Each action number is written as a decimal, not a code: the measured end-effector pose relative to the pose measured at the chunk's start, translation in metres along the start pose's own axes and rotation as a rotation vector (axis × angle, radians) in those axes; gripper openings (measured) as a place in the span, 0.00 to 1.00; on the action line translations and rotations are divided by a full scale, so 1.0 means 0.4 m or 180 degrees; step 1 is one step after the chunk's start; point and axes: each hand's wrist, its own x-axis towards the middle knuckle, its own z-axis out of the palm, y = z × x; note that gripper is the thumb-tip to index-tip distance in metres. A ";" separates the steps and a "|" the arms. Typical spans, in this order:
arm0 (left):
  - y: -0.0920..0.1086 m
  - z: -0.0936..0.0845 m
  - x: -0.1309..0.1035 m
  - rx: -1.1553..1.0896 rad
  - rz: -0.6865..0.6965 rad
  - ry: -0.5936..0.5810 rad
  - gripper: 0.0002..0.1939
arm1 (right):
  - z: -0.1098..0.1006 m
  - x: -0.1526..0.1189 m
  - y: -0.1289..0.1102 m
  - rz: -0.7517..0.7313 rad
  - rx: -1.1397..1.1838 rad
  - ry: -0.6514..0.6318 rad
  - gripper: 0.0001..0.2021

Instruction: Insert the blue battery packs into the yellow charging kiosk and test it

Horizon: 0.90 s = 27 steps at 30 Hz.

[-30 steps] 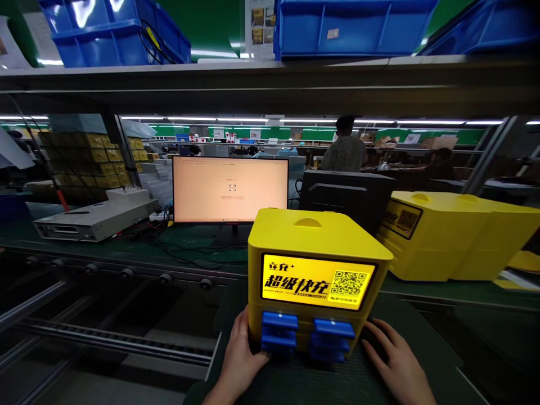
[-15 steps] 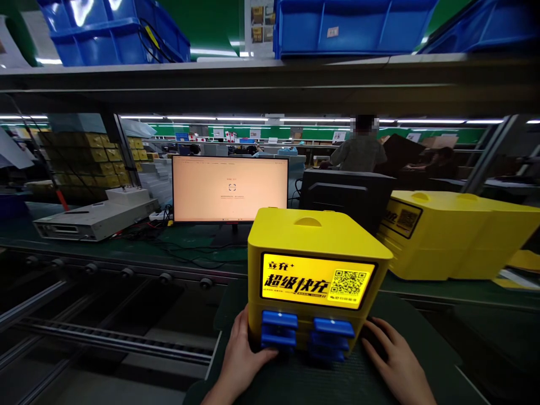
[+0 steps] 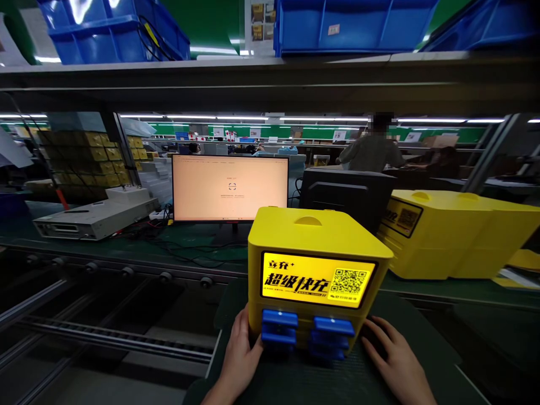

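Observation:
A yellow power bank rental station (image 3: 318, 233) stands upright on a dark green mat (image 3: 304, 382), with a lit front panel (image 3: 316, 280) showing Chinese lettering and a QR code. Blue power banks (image 3: 333, 326) stick out of slots low on its front. My left hand (image 3: 241, 354) is at the lower left side of the station, its fingers along the wall and partly hidden, its thumb near the front corner. At the lower right side, my right hand (image 3: 392, 354) has its fingertips against the station, partly out of sight behind it. Together they clasp it from both sides.
A lit monitor (image 3: 230, 188) stands behind, beside a dark monitor back (image 3: 346, 194). More yellow stations (image 3: 455, 236) are at the right. A grey instrument (image 3: 97, 216) and cables lie left. Roller rails (image 3: 118, 340) run at lower left. Blue bins (image 3: 354, 28) sit overhead; a person (image 3: 375, 149) stands beyond.
My left thumb has drawn back left from the front of the station to its corner. The station and my right hand stay put. The person in the background has shifted right.

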 end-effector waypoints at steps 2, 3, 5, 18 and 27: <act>0.005 -0.001 0.001 -0.0020 0.0010 -0.0014 0.33 | 0.000 0.001 0.000 0.0004 -0.0001 -0.0015 0.24; 0.007 -0.001 0.001 -0.0030 0.0012 -0.0012 0.33 | 0.000 0.001 0.000 0.0002 0.0003 -0.0015 0.25; 0.010 -0.002 0.002 -0.0043 0.0005 0.0005 0.33 | 0.000 0.002 0.001 -0.0001 0.0014 -0.0010 0.25; 0.014 -0.005 0.006 -0.0357 -0.0168 0.0012 0.36 | 0.000 0.001 0.002 -0.0109 -0.0045 0.0117 0.24; 0.008 -0.004 0.004 -0.0275 -0.0073 0.0115 0.34 | -0.005 0.001 -0.008 -0.0162 -0.0059 0.0237 0.23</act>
